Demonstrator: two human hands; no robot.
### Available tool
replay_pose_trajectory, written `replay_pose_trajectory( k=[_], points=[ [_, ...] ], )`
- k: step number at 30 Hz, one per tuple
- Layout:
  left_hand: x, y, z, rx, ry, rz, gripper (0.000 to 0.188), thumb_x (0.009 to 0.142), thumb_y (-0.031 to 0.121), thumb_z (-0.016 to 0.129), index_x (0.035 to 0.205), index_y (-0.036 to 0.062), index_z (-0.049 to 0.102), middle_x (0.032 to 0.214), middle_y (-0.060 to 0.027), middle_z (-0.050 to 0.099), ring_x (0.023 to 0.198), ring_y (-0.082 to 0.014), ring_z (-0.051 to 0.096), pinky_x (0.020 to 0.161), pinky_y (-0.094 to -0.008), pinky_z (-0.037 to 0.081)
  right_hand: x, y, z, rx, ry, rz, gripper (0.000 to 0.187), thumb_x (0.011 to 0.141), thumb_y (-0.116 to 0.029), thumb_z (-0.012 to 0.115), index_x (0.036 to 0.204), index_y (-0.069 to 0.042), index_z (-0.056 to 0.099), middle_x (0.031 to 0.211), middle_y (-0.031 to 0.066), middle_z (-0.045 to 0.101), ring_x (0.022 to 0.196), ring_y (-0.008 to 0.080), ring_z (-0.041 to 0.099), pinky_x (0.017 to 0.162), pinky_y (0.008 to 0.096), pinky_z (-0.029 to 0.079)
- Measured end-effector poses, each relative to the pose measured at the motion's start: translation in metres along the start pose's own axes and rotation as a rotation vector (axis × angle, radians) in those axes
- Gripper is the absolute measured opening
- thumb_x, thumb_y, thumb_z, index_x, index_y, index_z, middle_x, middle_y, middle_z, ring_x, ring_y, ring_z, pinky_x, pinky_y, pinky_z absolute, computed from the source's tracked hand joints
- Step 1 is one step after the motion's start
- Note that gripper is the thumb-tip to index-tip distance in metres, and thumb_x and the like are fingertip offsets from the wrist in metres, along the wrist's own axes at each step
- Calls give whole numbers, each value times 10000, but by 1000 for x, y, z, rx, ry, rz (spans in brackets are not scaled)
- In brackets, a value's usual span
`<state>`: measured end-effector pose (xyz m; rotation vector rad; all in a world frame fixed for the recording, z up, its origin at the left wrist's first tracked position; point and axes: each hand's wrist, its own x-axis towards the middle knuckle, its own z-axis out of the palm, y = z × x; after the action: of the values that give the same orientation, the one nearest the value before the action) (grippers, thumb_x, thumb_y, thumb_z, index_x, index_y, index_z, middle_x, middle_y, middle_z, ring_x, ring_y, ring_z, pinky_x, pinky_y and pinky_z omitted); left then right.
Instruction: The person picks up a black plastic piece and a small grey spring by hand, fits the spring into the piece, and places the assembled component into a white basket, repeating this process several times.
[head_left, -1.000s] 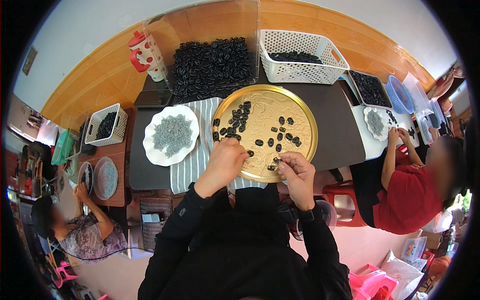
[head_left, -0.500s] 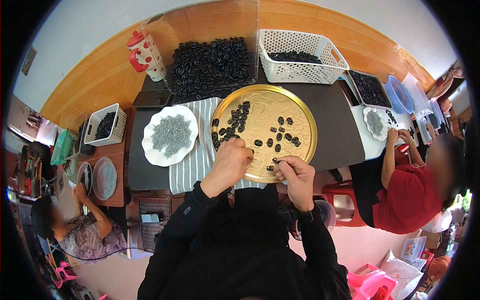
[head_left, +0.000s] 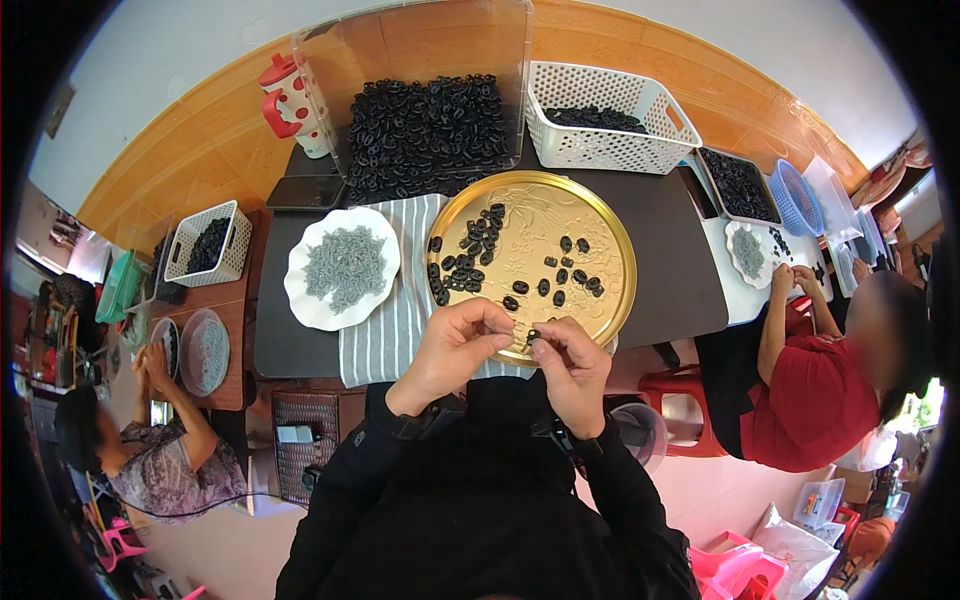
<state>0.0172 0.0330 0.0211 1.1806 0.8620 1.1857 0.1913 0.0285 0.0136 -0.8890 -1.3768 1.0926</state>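
Both hands meet over the near edge of a round gold tray (head_left: 600,320). My right hand (head_left: 574,378) pinches a small black oval plastic piece (head_left: 533,337) between thumb and fingertips. Beside it, my left hand (head_left: 455,350) is closed in a pinch, its fingertips close to that piece; whatever it holds is too small to make out. Several black pieces (head_left: 482,238) lie clustered on the tray's left side, and more black pieces (head_left: 560,275) are scattered right of its middle. Left of the tray, a white wavy-rimmed plate (head_left: 300,300) carries a heap of small grey spring-like parts (head_left: 345,268).
A clear bin (head_left: 440,60) full of black pieces and a white perforated basket (head_left: 620,150) stand behind the tray. A dotted tumbler (head_left: 300,105) and a dark phone (head_left: 305,193) are at back left. People work at left (head_left: 175,450) and right (head_left: 800,390). A striped cloth (head_left: 370,365) lies under the plate.
My left hand has left the black pieces at the tray's left and come to the right hand. My right hand has moved slightly left and nearer to me with its black piece.
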Motion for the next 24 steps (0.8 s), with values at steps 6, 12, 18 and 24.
replay_pose_trajectory(
  k=[6, 12, 18, 24],
  points=[
    [-8, 4, -3, -106, 14, -26, 149, 831, -107, 582, 949, -22, 610, 874, -30, 617, 826, -84, 590, 751, -222, 498, 4, -7, 11, -274, -23, -266, 184, 802, 86, 590, 974, 30, 626, 808, 85, 561, 620, 124, 532, 548, 221, 412],
    [-11, 5, -5, -107, 6, -44, 142, 832, -96, 596, 954, -23, 611, 882, -35, 626, 817, -86, 595, 738, -221, 504, 4, -11, 15, -321, -54, -307, 198, 792, 94, 603, 976, 24, 629, 807, 93, 562, 613, 148, 540, 528, 239, 414],
    [-10, 2, -7, -128, 0, -36, 149, 827, -99, 603, 953, -18, 612, 885, -38, 629, 820, -85, 598, 731, -218, 505, 3, -9, 16, -332, -70, -309, 219, 777, 106, 604, 978, 24, 624, 798, 105, 560, 615, 180, 546, 529, 252, 419],
    [-13, 5, -5, -67, 40, -37, 132, 812, -102, 614, 908, -11, 623, 830, -26, 634, 776, -79, 600, 695, -210, 497, 5, -10, 16, -413, -113, -446, 233, 745, 114, 621, 963, 34, 618, 785, 127, 554, 626, 246, 561, 541, 293, 440]
  ],
)
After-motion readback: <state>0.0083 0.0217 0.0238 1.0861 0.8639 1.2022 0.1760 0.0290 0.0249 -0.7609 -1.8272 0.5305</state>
